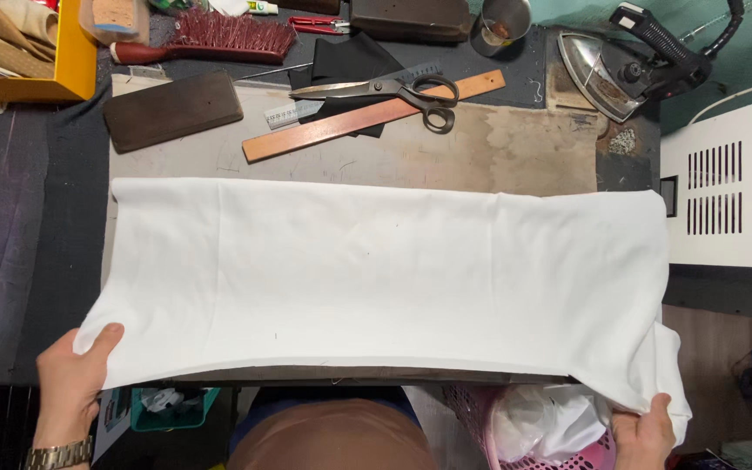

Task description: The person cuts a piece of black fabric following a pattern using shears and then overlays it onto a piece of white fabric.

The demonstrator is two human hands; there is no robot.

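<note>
Nearest on the left, the left hand [70,379] is closed on the near left corner of the white cloth [376,278], with the thumb laid on top of the fabric. A metal watch [58,454] is worn on that wrist. The cloth is spread wide across the work table [36,261], from its left part to its right edge. Beyond it, a dark block [172,109], a wooden ruler [372,116] and black-handled scissors [385,90] are laid out, and an iron [607,74] is stood at the far right. Near right, over a pink basket [589,457], the cloth's hanging corner is pinched in the right hand [644,433].
</note>
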